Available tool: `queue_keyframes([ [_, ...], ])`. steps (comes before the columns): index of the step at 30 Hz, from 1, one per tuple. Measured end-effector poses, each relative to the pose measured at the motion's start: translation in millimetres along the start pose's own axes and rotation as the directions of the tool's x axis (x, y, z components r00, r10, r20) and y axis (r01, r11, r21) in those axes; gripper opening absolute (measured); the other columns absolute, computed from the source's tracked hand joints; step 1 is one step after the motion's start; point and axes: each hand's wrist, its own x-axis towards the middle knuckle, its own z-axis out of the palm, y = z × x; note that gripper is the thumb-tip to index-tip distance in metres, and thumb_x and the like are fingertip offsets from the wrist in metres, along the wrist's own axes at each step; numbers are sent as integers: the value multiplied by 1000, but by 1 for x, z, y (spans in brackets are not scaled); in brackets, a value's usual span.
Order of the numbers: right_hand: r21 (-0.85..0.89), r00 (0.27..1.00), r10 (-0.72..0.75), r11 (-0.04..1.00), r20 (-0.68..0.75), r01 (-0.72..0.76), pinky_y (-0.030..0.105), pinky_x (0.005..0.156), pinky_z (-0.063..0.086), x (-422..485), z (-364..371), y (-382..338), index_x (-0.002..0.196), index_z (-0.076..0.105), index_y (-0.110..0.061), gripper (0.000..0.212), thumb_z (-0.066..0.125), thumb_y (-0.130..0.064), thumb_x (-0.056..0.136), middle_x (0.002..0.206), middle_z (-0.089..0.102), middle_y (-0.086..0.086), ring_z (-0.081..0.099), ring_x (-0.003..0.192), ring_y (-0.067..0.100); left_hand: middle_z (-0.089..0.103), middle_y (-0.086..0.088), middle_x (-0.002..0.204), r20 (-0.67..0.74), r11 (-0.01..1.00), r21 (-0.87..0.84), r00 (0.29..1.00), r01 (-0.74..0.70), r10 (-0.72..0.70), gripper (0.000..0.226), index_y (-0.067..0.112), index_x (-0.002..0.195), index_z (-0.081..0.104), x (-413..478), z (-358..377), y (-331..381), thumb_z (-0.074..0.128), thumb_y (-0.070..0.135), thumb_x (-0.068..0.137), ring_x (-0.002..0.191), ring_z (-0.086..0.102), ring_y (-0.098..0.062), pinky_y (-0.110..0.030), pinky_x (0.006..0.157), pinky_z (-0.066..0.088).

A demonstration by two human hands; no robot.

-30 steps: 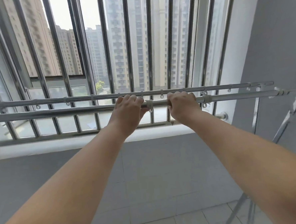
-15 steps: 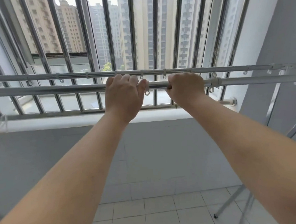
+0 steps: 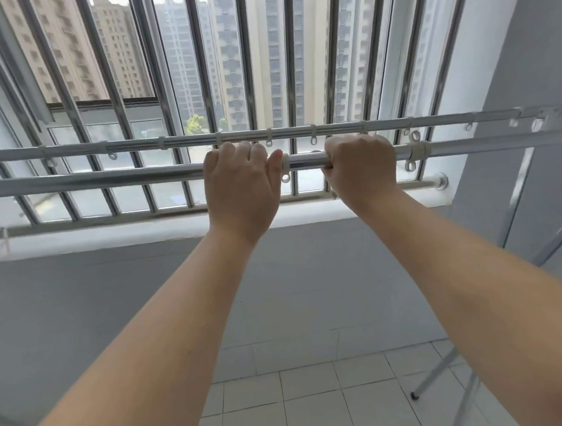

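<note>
A metal drying-rack rod (image 3: 90, 181) runs horizontally across the head view at about chest height. My left hand (image 3: 241, 185) grips it from above near the middle, fingers curled over the top. My right hand (image 3: 360, 166) grips the same rod a short way to the right. Between the two hands a white plastic ring clip (image 3: 285, 166) sits on the rod. A second, thinner rod (image 3: 333, 129) with several small hanging rings runs parallel just behind it.
Vertical steel window bars (image 3: 251, 66) and a white sill (image 3: 110, 233) stand behind the rods. A grey wall (image 3: 534, 65) closes the right side, where the rack's slanted legs (image 3: 444, 370) reach the tiled floor (image 3: 311, 405).
The view shifted down and back slightly, so rods and hands sit a little lower in frame than half a second ago. Both hands keep the same grip on the rod.
</note>
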Motion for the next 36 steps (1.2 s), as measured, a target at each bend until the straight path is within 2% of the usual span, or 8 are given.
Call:
queue_keyframes([
  [6,-8,998,42,999,-37,-43,31,58,33,0,-1,-2,59,54,-10,14,60,-4,70,51,56,12,34,48,25,62,-8,74,-19,1000,5,1000,-24,24,42,10,78,61,0,-3,2,34,35,97,79,54,-31,-37,76,28],
  [12,-48,996,53,997,-73,-57,32,58,34,-3,-9,-10,57,53,-11,21,62,-11,76,48,49,10,32,49,25,64,-7,75,-33,1000,-20,999,-9,8,42,10,78,64,-4,-10,-3,37,35,97,79,56,-30,-38,78,31],
  [18,-26,993,92,996,79,-90,32,63,29,0,-6,-9,57,46,-18,22,57,-9,74,44,27,-3,36,50,26,69,-6,84,135,996,-75,989,-55,65,52,16,86,72,14,-12,-13,28,40,99,86,59,-28,-39,84,38],
  [21,-34,979,107,994,171,-103,30,63,30,8,-6,-7,59,55,-13,18,57,-14,77,47,37,-1,42,54,28,67,-10,88,158,998,6,986,-60,59,57,11,88,71,24,-12,-26,25,42,100,87,58,-31,-40,82,37],
  [24,-21,968,70,998,242,-67,32,66,34,13,-6,-7,60,55,-16,19,56,-17,79,56,46,0,46,64,27,69,-12,80,207,998,55,978,-7,-5,58,8,82,69,26,-10,-29,22,38,100,70,58,-29,-35,69,34],
  [28,-28,995,72,997,74,-71,30,59,29,2,-8,-4,57,57,-9,13,57,-10,70,51,40,2,37,53,25,67,-13,65,123,996,76,991,49,-58,55,6,70,68,17,-16,-17,28,30,98,54,40,-24,-35,65,36],
  [31,-41,994,49,998,-94,-53,27,53,26,-8,-7,-2,50,53,-8,10,57,-7,59,41,42,7,31,42,22,62,-12,55,54,996,74,997,58,-62,53,6,60,66,7,-16,-12,32,26,95,47,44,-26,-35,64,40],
  [36,-30,997,51,998,-55,-53,27,50,33,-42,10,-2,49,53,-9,13,58,-4,60,41,46,8,36,39,24,60,-10,51,82,998,51,996,31,-35,48,7,56,62,-27,-4,-10,35,24,93,46,51,-28,-34,60,39],
])
